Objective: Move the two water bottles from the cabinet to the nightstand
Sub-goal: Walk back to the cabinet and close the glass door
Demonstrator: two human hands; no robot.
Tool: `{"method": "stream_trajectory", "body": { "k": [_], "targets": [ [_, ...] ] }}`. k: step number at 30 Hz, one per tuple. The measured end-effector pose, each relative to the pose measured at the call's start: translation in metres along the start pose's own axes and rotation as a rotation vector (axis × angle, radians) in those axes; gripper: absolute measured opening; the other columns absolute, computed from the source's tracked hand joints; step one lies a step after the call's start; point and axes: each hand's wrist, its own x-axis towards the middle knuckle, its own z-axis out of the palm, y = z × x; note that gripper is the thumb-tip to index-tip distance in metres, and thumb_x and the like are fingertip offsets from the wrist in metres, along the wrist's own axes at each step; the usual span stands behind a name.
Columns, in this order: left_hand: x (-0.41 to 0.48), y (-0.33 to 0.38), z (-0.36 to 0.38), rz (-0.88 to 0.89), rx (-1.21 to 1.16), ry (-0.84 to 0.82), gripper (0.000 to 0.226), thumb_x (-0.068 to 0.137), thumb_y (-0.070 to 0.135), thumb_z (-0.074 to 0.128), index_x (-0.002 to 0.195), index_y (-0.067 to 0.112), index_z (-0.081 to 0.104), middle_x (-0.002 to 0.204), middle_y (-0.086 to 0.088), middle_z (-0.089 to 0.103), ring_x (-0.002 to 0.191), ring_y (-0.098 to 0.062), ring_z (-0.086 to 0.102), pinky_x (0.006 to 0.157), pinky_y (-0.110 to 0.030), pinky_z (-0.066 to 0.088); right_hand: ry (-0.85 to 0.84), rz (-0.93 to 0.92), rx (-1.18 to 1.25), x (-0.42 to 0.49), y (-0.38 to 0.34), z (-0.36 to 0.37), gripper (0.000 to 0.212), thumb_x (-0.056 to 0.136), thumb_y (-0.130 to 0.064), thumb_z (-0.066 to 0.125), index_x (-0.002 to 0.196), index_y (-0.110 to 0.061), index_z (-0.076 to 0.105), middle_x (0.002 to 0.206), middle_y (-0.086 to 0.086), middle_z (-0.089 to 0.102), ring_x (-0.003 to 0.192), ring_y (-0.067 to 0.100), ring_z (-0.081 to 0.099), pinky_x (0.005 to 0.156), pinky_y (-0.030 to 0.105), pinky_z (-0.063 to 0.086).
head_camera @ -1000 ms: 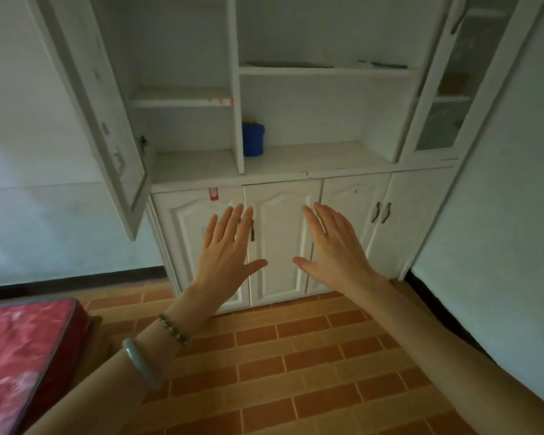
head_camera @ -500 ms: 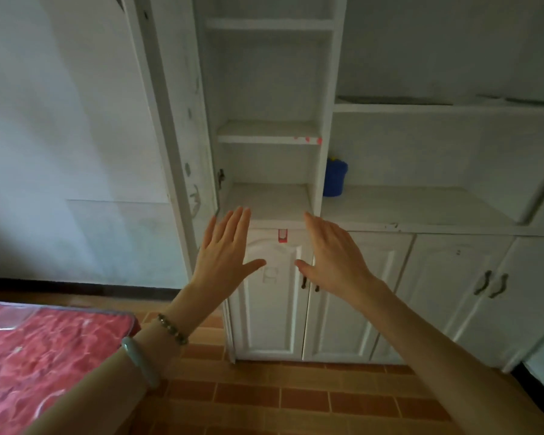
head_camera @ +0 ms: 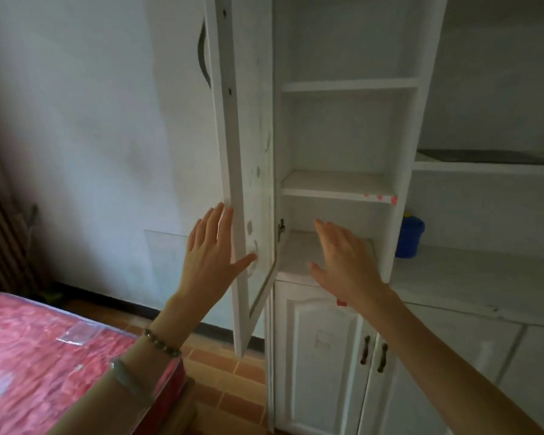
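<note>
A tall white cabinet (head_camera: 404, 127) stands ahead with its narrow left door (head_camera: 242, 171) swung open toward me. Its shelves (head_camera: 333, 186) hold nothing that I can see; no water bottles and no nightstand are in view. My left hand (head_camera: 211, 252) is raised with fingers spread, just left of the open door's edge. My right hand (head_camera: 343, 262) is raised with fingers spread in front of the lowest open compartment. Both hands hold nothing.
A blue lidded container (head_camera: 409, 235) sits on the cabinet counter to the right. Closed lower doors with dark handles (head_camera: 372, 356) are below. A bed with a red patterned mattress (head_camera: 35, 359) is at lower left, over a brick-tiled floor (head_camera: 233, 381).
My view has swung left and upward and closer to the cabinet's left column. The open door now stands between my hands. Both hands stay raised and spread.
</note>
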Motion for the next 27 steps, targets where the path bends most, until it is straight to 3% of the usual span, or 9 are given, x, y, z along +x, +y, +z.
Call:
{"method": "stream_trajectory", "body": {
  "k": [8, 13, 19, 24, 27],
  "targets": [
    [0.029, -0.031, -0.015, -0.088, 0.127, 0.021, 0.09, 0.083, 0.061, 0.048, 0.146, 0.005, 0.016, 0.152, -0.013, 0.023, 0.139, -0.03, 0.023, 0.112, -0.04, 0.008, 0.053, -0.126, 0.08, 0.045, -0.011, 0.005, 0.074, 0.081, -0.03, 0.065, 0.139, -0.001, 0.029, 0.135, 0.024, 0.045, 0.122, 0.038, 0.043, 0.102, 0.047, 0.034],
    [0.043, -0.021, -0.004, -0.046, 0.086, 0.034, 0.083, 0.089, 0.065, 0.028, 0.146, 0.007, 0.014, 0.148, -0.008, 0.035, 0.136, -0.023, 0.031, 0.113, -0.035, 0.005, 0.078, -0.153, 0.089, 0.052, -0.002, 0.007, 0.074, 0.08, -0.029, 0.066, 0.138, -0.001, 0.03, 0.134, 0.023, 0.047, 0.121, 0.037, 0.045, 0.1, 0.046, 0.037],
    [0.044, -0.011, 0.011, -0.054, -0.083, 0.037, 0.092, 0.083, 0.071, 0.032, 0.146, 0.008, 0.01, 0.143, -0.007, 0.042, 0.126, -0.025, 0.043, 0.114, -0.043, 0.021, 0.067, -0.139, 0.075, 0.044, 0.023, 0.014, 0.073, 0.078, -0.026, 0.069, 0.136, 0.001, 0.034, 0.131, 0.024, 0.049, 0.119, 0.038, 0.047, 0.099, 0.046, 0.038],
    [0.044, 0.015, 0.014, 0.005, -0.091, 0.065, 0.088, 0.086, 0.068, 0.025, 0.146, 0.004, 0.012, 0.135, -0.009, 0.051, 0.125, -0.025, 0.045, 0.114, -0.03, 0.006, 0.094, -0.136, 0.083, 0.037, 0.04, 0.008, 0.071, 0.079, -0.025, 0.067, 0.136, 0.0, 0.033, 0.132, 0.023, 0.048, 0.12, 0.037, 0.046, 0.1, 0.046, 0.036],
    [0.049, 0.042, 0.021, 0.093, -0.115, 0.089, 0.076, 0.092, 0.055, 0.029, 0.145, 0.001, 0.016, 0.137, -0.011, 0.049, 0.125, -0.024, 0.044, 0.115, -0.032, 0.011, 0.117, -0.128, 0.065, 0.032, 0.054, 0.001, 0.071, 0.08, -0.026, 0.066, 0.137, -0.002, 0.031, 0.134, 0.02, 0.047, 0.121, 0.033, 0.045, 0.101, 0.045, 0.037]
  ]
}}
